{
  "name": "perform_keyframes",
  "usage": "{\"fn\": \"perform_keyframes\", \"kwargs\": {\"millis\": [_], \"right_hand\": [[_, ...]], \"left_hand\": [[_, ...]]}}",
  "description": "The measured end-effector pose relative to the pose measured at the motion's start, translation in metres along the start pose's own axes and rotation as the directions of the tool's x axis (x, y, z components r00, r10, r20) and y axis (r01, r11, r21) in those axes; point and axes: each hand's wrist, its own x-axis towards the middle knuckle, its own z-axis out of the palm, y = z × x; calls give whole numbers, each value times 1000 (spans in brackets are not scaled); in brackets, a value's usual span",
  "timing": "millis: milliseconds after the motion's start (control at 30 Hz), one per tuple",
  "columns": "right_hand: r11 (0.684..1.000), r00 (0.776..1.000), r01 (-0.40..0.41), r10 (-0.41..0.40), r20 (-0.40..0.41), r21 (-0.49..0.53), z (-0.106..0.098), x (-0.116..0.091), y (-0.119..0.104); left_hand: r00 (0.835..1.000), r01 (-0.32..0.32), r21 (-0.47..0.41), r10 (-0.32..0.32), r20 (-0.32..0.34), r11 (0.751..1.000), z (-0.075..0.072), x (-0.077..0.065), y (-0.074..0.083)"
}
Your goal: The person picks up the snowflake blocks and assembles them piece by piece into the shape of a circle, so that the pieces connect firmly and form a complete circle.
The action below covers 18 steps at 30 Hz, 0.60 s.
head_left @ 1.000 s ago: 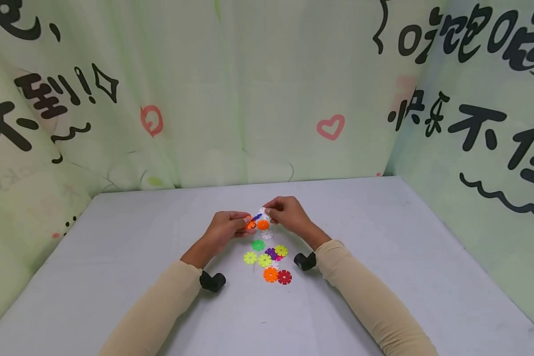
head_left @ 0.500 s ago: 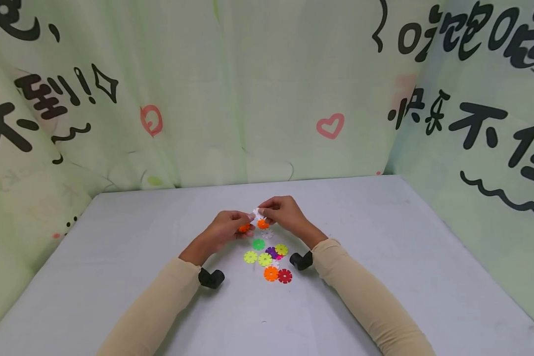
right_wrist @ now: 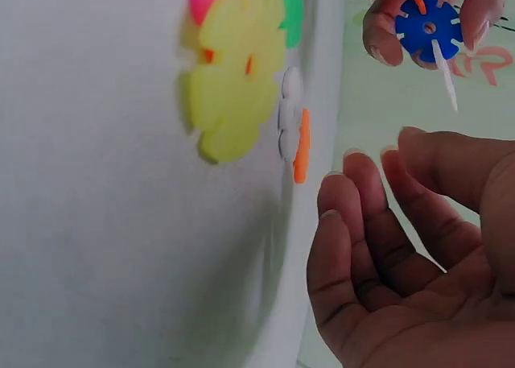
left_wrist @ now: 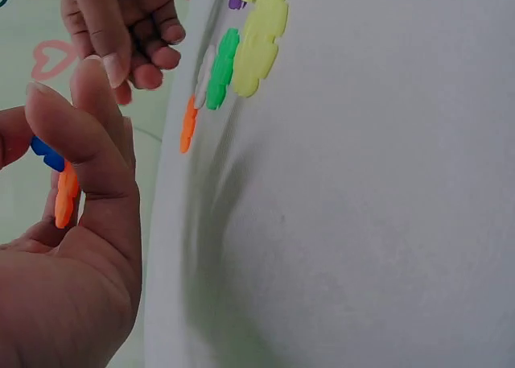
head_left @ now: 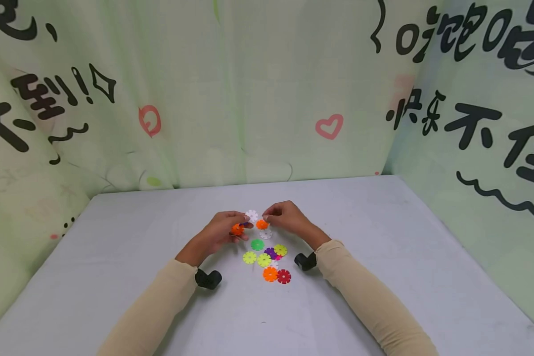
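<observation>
- Pinching blue notched disc (right_wrist: 413, 35), slotted with white disc (head_left: 251, 215) and orange disc (head_left: 237, 229), above table (head_left: 133, 237): left hand (head_left: 220, 232).
- Right hand (head_left: 288, 218): fingers parted, holding nothing.
- Likely light, stiff, slick; grip rims, clear of slots.

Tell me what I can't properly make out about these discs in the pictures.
Head view: most of the blue disc, hidden by the left hand.
Left wrist view: the white disc slotted into it, apparently hidden behind that hand.
Right wrist view: the held orange disc, mostly cut off by the top edge.
Right wrist view: part of the pink disc, covered by a yellow disc and cut off above.
</observation>
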Motion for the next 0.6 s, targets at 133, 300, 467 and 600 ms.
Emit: {"fn": "perform_keyframes", "kwargs": {"millis": [133, 300, 467, 600], "right_hand": [[991, 997, -29, 37, 64, -128, 1, 0, 5], [980, 990, -51, 74, 116, -192, 6, 0, 2], [965, 986, -67, 102, 129, -255, 9, -3, -3], [955, 985, -72, 113, 128, -288, 10, -5, -6]], "left_hand": [[1000, -18, -28, 18, 7, 999, -2, -1, -2], [1000, -15, -25, 15, -3, 1000, -2, -1, -4], [1000, 16, 0, -16, -17, 1000, 1, 0, -4], [999, 25, -2, -25, -22, 1000, 1, 0, -6]]}}
